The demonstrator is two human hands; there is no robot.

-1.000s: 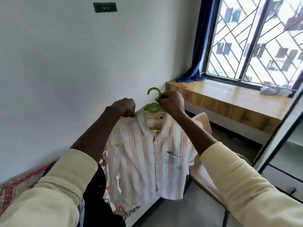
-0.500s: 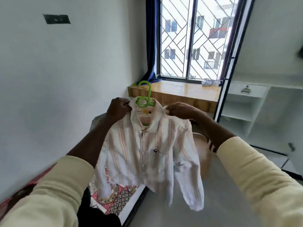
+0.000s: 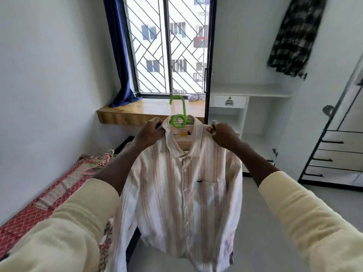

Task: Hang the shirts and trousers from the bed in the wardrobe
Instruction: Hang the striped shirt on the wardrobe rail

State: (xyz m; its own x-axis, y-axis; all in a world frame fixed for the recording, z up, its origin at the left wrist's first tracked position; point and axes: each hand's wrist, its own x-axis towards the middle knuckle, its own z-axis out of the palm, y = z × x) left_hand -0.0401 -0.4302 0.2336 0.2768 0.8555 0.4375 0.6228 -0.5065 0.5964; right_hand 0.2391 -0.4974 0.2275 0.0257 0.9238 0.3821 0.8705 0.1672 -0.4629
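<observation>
Striped shirt (image 3: 182, 185) on green hanger (image 3: 179, 119), left hand (image 3: 150, 132) pinching one shoulder, right hand (image 3: 222, 133) pinching the other, held up before the window ledge (image 3: 137, 112)

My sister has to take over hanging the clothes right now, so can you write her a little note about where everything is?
Left hand: grips the striped shirt at its left shoulder.
Right hand: grips the shirt's other shoulder.
The shirt is buttoned up on the green hanger, held in the air in front of the window, hook pointing up.
A dark checked garment already hangs up high on the right.
Spare hangers lie on the bed.
Done: this shirt is on its hanger.
Left: carry it to the wardrobe, hook it up, then go back to the bed for whatever clothes are left there.
</observation>
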